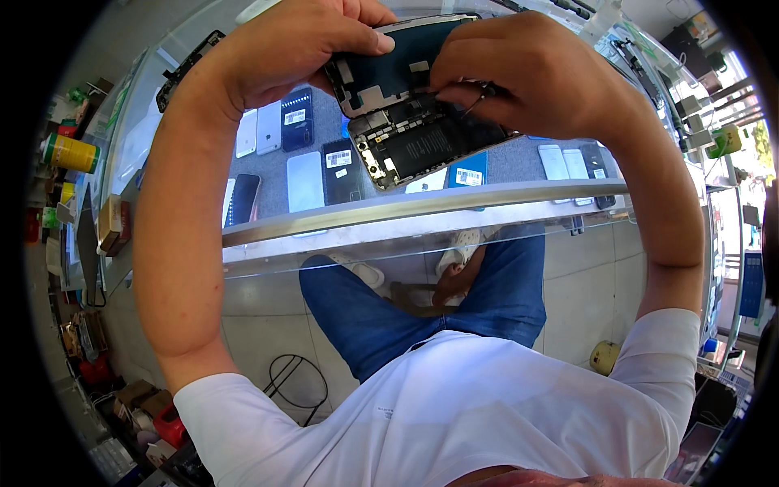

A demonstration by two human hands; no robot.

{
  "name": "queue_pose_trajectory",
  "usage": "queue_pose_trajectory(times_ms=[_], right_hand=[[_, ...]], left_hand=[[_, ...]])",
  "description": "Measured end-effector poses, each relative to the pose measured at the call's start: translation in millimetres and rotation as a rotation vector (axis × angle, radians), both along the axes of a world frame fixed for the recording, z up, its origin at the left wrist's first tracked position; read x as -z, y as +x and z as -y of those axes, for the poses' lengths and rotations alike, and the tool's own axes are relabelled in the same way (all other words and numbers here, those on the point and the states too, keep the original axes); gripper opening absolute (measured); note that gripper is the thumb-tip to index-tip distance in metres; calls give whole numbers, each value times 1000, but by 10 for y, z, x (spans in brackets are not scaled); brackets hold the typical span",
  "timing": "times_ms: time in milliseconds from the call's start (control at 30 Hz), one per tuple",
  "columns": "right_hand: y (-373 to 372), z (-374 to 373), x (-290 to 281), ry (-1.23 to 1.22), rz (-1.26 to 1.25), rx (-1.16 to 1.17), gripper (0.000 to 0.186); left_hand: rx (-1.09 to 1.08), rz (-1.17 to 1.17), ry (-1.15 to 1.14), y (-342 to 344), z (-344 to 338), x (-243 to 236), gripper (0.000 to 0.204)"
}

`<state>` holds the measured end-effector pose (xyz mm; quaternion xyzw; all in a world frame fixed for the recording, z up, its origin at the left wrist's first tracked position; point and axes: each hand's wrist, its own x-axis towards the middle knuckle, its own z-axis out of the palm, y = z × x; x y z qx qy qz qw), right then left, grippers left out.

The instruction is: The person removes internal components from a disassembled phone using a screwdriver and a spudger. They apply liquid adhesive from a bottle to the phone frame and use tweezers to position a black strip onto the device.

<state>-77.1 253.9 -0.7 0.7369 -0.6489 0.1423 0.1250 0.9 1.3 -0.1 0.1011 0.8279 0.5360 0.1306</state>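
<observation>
An opened smartphone sits over the glass counter. Its body (pixel 422 146), with a black battery and circuit boards bare, lies tilted below the lifted screen panel (pixel 406 53), whose dark inner side faces me. My left hand (pixel 324 40) grips the panel's upper left edge, thumb pressed on its inner face. Closed in a pinch, my right hand (pixel 519 77) is at the panel's right part, over the joint between panel and body. A thin metallic piece shows under its curled fingers; its kind is not clear, and the fingertips partly hide what they hold.
Under the glass counter (pixel 276 219) lie several phones, including a silver one (pixel 305 180) and a dark labelled one (pixel 341 172). Another dark phone frame (pixel 188 69) rests beyond my left forearm. A yellow can (pixel 71 152) stands far left. A metal strip (pixel 422 209) edges the counter.
</observation>
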Motion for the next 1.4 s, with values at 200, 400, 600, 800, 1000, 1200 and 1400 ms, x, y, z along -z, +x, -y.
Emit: queue_pose_trajectory(times_ms=[200,400,600,800,1000,1200,1400], right_hand=[[-76,-132,-196,-226,75,327,18],[-244,-79,-72,-222,545,604,45],[-291,-89,-105,-53,1381,528,30],[-287,-123,-189,-127,1430,590,29],[-188,-154,-358,-295,1321,562,26],[-272,-154,-213,-472,540,528,15],[-251,-222,-197,-657,-86,229,24]], left_hand=[[-67,-30,145,-62,86,-35,42],[-80,99,487,-80,104,-83,35],[-34,134,456,-54,101,-142,39],[-104,38,459,-77,93,-149,46],[-270,-172,449,-143,168,-64,34],[-228,-743,158,-154,5,-28,23],[-291,-1114,-257,-54,-72,-67,57]])
